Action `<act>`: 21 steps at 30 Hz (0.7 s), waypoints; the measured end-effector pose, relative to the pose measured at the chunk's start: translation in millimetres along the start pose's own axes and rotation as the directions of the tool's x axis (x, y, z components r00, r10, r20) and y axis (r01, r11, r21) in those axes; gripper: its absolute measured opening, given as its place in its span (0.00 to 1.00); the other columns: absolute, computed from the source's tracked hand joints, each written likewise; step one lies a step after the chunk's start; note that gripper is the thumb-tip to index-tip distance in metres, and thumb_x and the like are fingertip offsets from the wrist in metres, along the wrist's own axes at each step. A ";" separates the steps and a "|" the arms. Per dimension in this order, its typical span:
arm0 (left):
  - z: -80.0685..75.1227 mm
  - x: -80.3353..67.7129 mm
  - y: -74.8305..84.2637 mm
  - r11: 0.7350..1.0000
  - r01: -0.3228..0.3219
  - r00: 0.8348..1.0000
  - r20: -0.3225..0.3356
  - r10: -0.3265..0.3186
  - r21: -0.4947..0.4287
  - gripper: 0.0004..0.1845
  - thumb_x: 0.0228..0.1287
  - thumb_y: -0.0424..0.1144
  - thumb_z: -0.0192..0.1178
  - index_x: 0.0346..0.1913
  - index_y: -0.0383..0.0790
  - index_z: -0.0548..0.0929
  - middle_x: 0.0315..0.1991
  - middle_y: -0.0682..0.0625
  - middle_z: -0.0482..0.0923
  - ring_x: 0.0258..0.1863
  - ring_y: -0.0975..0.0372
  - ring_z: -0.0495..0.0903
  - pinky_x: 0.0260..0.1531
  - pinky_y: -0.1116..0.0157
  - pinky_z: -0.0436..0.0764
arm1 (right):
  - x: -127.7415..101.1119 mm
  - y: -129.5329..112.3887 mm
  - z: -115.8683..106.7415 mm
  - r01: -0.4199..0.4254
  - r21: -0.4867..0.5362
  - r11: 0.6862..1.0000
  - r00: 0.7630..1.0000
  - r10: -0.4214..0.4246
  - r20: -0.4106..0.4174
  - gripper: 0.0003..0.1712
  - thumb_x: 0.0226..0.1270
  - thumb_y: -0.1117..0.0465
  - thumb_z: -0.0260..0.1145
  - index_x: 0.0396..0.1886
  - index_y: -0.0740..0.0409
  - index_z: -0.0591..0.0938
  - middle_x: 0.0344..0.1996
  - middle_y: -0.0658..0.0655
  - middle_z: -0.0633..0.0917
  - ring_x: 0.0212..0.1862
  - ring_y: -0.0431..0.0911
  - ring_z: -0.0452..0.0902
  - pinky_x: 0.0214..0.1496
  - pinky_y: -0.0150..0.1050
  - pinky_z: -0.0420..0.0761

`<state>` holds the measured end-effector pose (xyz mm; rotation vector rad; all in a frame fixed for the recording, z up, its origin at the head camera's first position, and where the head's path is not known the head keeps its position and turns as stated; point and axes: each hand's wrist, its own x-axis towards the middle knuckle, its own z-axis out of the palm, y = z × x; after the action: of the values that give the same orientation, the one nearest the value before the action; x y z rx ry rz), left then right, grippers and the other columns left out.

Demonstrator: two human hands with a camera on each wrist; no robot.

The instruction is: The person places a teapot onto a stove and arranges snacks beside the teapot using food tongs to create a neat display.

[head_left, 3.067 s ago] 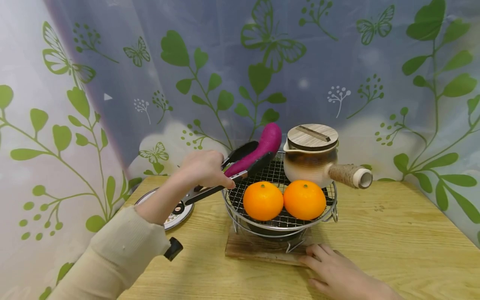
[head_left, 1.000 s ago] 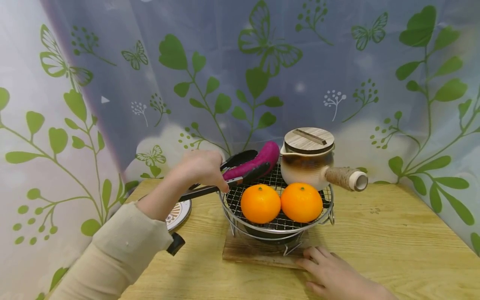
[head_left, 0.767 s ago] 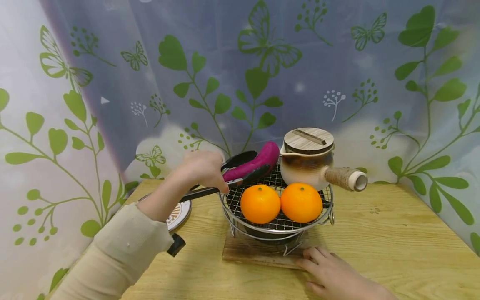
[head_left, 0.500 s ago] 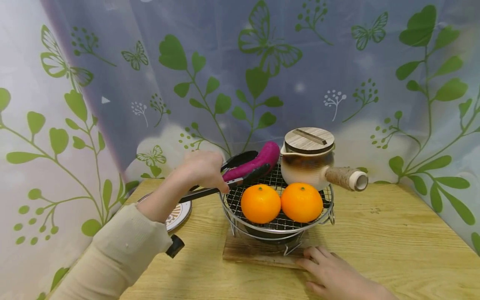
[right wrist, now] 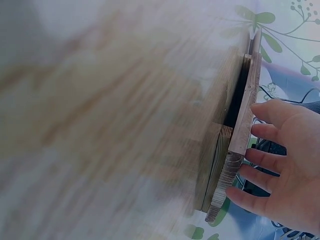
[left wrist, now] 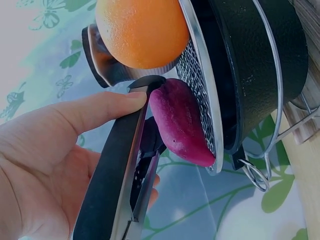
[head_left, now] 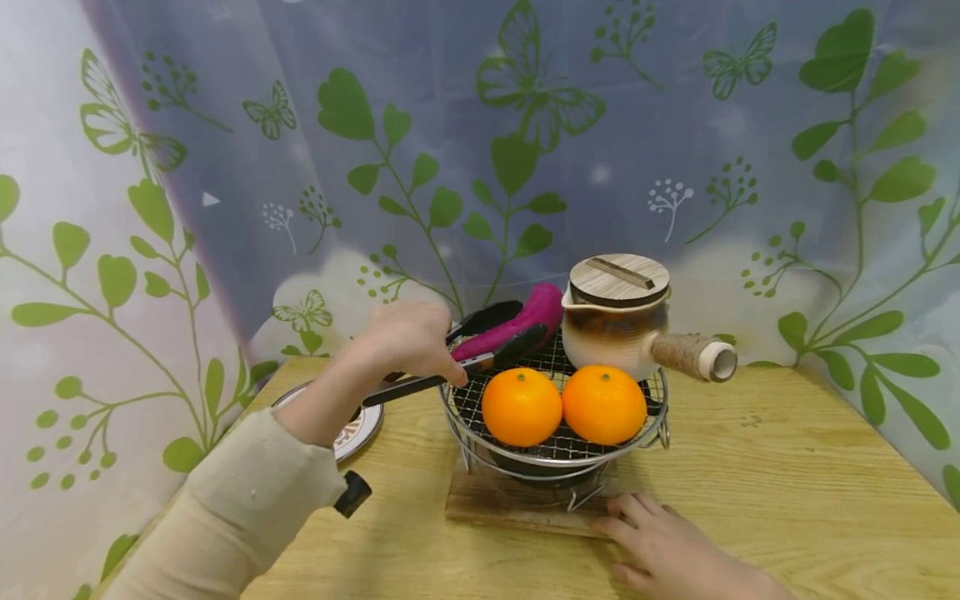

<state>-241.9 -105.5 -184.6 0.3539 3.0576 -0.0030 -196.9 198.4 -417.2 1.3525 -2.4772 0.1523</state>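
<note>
My left hand (head_left: 420, 337) grips black-and-steel tongs (head_left: 408, 388), thumb on one arm. The black tong heads stand on either side of a purple sweet potato (head_left: 542, 308), which lies low at the back left of the round wire grill (head_left: 555, 457). In the left wrist view the sweet potato (left wrist: 177, 120) meets the mesh at its pointed end. Two oranges (head_left: 522, 407) sit side by side at the grill's front. My right hand (head_left: 671, 542) has its fingers extended, fingertips touching the edge of the wooden board (head_left: 517, 504) beneath the grill.
A lidded clay pot (head_left: 615, 333) stands at the back right of the grill, its twine-wrapped handle (head_left: 686, 354) jutting right. Left of the grill, a patterned plate (head_left: 363, 433) is partly behind my left forearm. A printed curtain (head_left: 450, 125) closes off the table's back.
Since the earliest frame, my left hand has lowered the tongs and sweet potato onto the grill. Just now both have shifted slightly right, closer to the pot. My right hand stays put.
</note>
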 end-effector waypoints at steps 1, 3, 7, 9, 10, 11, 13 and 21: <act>-0.2 0.2 0.7 1.000 0.000 1.000 0.001 0.000 -0.002 0.22 0.45 0.57 0.69 0.22 0.44 0.72 0.20 0.54 0.66 0.21 0.60 0.65 0.21 0.66 0.64 | -0.1 -0.3 -0.1 0.001 -0.003 1.000 1.000 -0.001 -0.007 0.23 0.54 0.52 0.68 0.50 0.51 0.77 0.45 0.54 0.74 0.43 0.46 0.70 0.36 0.42 0.76; -0.2 0.3 1.8 1.000 0.003 1.000 0.003 -0.003 -0.008 0.23 0.45 0.57 0.69 0.21 0.44 0.72 0.19 0.54 0.64 0.19 0.61 0.64 0.19 0.66 0.62 | -0.4 -0.9 0.1 0.003 -0.016 1.000 1.000 -0.004 -0.027 0.23 0.53 0.52 0.68 0.50 0.51 0.78 0.45 0.53 0.74 0.42 0.46 0.70 0.37 0.42 0.76; 1.0 -0.2 2.1 1.000 0.004 1.000 0.003 -0.004 -0.018 0.23 0.44 0.57 0.70 0.21 0.44 0.71 0.19 0.54 0.63 0.19 0.61 0.63 0.19 0.66 0.62 | -1.3 -1.3 0.2 0.005 -0.015 1.000 1.000 -0.005 -0.027 0.23 0.53 0.52 0.68 0.50 0.51 0.78 0.44 0.53 0.74 0.42 0.46 0.70 0.37 0.42 0.76; 1.9 -0.4 1.6 1.000 0.005 1.000 0.004 -0.005 -0.028 0.23 0.43 0.57 0.70 0.22 0.44 0.71 0.19 0.54 0.63 0.19 0.61 0.62 0.19 0.66 0.61 | -1.4 -1.2 0.0 0.005 -0.013 1.000 1.000 -0.006 -0.017 0.23 0.53 0.51 0.68 0.50 0.51 0.78 0.45 0.53 0.74 0.43 0.46 0.70 0.37 0.42 0.77; 2.3 -0.3 1.3 0.999 0.005 1.000 0.004 -0.004 -0.031 0.23 0.43 0.57 0.70 0.23 0.44 0.71 0.19 0.54 0.63 0.19 0.61 0.62 0.19 0.66 0.61 | -1.5 -1.2 -0.1 0.005 -0.011 1.000 1.000 -0.005 -0.012 0.23 0.54 0.51 0.68 0.50 0.51 0.78 0.45 0.53 0.74 0.43 0.46 0.70 0.37 0.42 0.77; 2.7 -0.3 1.0 0.999 0.004 1.000 0.004 -0.004 -0.034 0.23 0.43 0.57 0.70 0.23 0.44 0.72 0.20 0.54 0.64 0.19 0.61 0.62 0.19 0.66 0.61 | -1.5 -1.6 -0.2 0.004 -0.012 1.000 1.000 -0.004 -0.011 0.23 0.53 0.51 0.68 0.50 0.50 0.78 0.45 0.53 0.74 0.43 0.46 0.70 0.37 0.42 0.77; 3.2 0.0 0.4 0.999 0.006 1.000 0.006 -0.006 -0.034 0.23 0.43 0.57 0.70 0.24 0.44 0.72 0.20 0.54 0.64 0.20 0.61 0.63 0.20 0.66 0.62 | -1.3 -2.1 -0.5 0.001 -0.011 1.000 1.000 -0.001 -0.007 0.23 0.54 0.51 0.68 0.50 0.50 0.78 0.45 0.53 0.74 0.43 0.46 0.70 0.37 0.42 0.77; 1.7 -0.8 -0.4 0.998 0.032 0.999 0.027 -0.031 -0.046 0.26 0.41 0.59 0.71 0.27 0.43 0.71 0.22 0.53 0.64 0.21 0.61 0.63 0.20 0.66 0.62 | -0.5 -1.8 -0.8 0.003 -0.027 1.000 1.000 -0.004 -0.030 0.23 0.53 0.51 0.68 0.50 0.50 0.78 0.45 0.52 0.74 0.44 0.46 0.70 0.37 0.43 0.77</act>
<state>-241.0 -106.1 -186.3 0.3004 3.0311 0.0615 -195.0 198.1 -416.8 1.3336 -2.4431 0.1378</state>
